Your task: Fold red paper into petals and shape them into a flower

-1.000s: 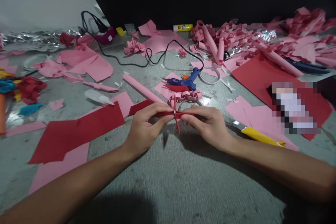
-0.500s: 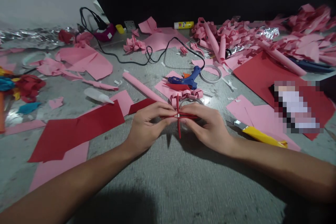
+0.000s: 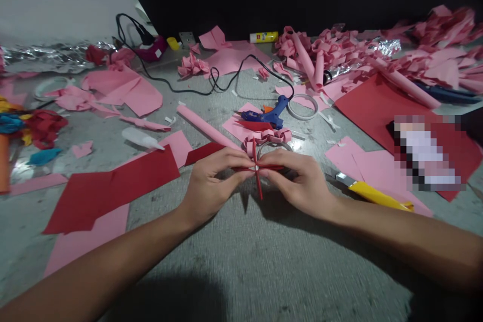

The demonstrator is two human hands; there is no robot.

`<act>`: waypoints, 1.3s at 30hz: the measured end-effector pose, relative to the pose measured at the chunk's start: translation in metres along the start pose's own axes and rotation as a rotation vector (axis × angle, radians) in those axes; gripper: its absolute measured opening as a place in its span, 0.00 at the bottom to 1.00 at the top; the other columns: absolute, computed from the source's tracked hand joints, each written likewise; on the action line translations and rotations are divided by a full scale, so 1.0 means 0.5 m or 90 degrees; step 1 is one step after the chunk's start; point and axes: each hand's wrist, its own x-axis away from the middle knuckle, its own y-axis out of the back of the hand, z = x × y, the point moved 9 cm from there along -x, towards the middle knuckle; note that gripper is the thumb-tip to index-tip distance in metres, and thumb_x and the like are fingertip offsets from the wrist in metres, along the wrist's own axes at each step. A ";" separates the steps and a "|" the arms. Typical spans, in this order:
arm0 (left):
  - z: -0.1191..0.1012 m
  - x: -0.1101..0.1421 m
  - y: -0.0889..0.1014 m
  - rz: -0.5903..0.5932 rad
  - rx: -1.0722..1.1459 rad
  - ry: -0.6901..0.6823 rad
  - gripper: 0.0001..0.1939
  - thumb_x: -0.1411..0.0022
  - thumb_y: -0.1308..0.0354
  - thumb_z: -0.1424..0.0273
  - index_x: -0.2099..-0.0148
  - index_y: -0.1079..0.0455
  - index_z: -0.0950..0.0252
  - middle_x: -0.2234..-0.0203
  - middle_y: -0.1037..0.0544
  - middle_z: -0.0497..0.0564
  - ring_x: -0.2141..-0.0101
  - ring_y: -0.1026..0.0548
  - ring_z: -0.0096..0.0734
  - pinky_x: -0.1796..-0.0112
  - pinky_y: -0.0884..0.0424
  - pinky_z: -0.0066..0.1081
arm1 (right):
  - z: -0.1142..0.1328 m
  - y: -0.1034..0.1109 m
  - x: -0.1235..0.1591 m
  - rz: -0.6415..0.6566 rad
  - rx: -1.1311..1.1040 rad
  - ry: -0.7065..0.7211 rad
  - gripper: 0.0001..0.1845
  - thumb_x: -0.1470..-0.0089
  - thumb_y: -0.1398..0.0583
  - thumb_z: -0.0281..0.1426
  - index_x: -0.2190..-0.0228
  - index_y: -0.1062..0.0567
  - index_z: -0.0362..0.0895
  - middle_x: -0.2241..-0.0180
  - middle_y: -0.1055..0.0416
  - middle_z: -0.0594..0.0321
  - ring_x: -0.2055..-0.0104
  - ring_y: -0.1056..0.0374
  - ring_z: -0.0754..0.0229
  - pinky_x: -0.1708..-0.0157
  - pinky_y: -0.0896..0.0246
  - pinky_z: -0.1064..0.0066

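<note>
My left hand and my right hand meet over the grey floor, both pinching a small cross of thin red paper strips. One strip runs sideways between my fingertips. The other stands crosswise, sticking out above and below my fingers. A white speck marks the point where the two strips cross. Just behind my hands lie a pink folded paper chain and a roll of tape.
A blue glue gun with a black cord lies beyond the hands. A yellow utility knife lies at the right on pink paper. Red sheets, a pink roll, a white glue bottle and heaps of pink scraps surround the spot.
The crosswise red strip has turned from slanted to nearly upright, and both hands have drawn a little closer together on it.
</note>
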 end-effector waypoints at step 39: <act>-0.095 0.029 -0.011 -0.001 -0.175 -0.302 0.11 0.32 0.31 0.77 0.49 0.23 0.65 0.54 0.18 0.56 0.54 0.18 0.38 0.51 0.20 0.38 | 0.076 -0.013 0.028 0.001 0.092 0.286 0.20 0.36 0.37 0.17 0.45 0.24 0.41 0.50 0.17 0.49 0.45 0.21 0.51 0.46 0.23 0.56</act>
